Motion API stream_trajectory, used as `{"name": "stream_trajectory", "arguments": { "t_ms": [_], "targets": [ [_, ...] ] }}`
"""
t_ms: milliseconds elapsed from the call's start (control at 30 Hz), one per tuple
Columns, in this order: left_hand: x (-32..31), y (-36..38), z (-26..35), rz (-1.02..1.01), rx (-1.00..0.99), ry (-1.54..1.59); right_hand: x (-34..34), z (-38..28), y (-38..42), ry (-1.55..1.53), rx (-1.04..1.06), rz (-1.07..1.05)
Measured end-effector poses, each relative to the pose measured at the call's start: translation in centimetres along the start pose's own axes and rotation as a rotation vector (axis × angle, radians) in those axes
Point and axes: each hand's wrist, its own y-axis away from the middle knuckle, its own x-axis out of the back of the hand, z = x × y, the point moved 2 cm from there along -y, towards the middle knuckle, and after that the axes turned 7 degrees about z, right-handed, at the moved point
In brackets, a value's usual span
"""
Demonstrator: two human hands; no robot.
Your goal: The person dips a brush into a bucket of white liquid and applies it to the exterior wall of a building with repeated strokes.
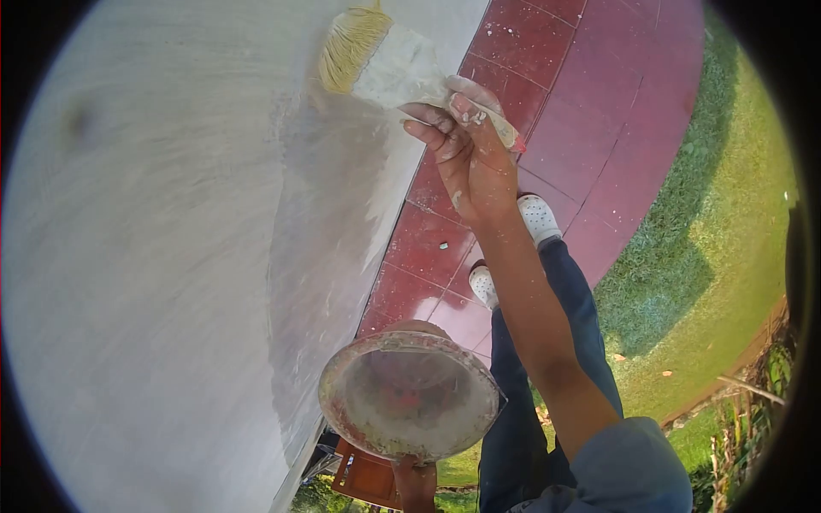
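A wide brush (400, 67) with pale yellow bristles and a whitish, caked body is gripped by its handle in my right hand (475, 145). Its bristles lie against the grey-white wall (154, 214), beside a darker, damp-looking patch (321, 222). White smears coat my right fingers, which are closed round the handle. Lower in the view, my left hand (415, 486) supports a round, paint-stained bowl (338, 410) at its rim. Most of the left fingers are hidden by the bowl. Inside it is a greyish surface with a reddish spot.
Red floor tiles (428, 244) with white splashes run along the wall's foot. My legs in jeans (513, 410) and white clogs (539, 218) stand on them. Grass (658, 282) borders the tiles. A brown wooden piece of furniture (363, 474) stands behind the bowl.
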Motion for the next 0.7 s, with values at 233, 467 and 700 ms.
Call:
{"name": "stream_trajectory", "arguments": {
  "t_ms": [233,467,700],
  "targets": [
    [0.4,-0.4,-0.2,-0.060,0.056,0.144,17.8,9.7,-5.9,0.210,-0.138,0.440],
    [0.6,-1.3,-0.1,-0.052,-0.006,0.025,4.5,4.7,-1.9,0.455,0.009,0.181],
    [0.1,-1.1,0.2,-0.009,0.070,0.118,3.6,2.3,-1.5,-0.089,-0.100,-0.021]
  ]
}}
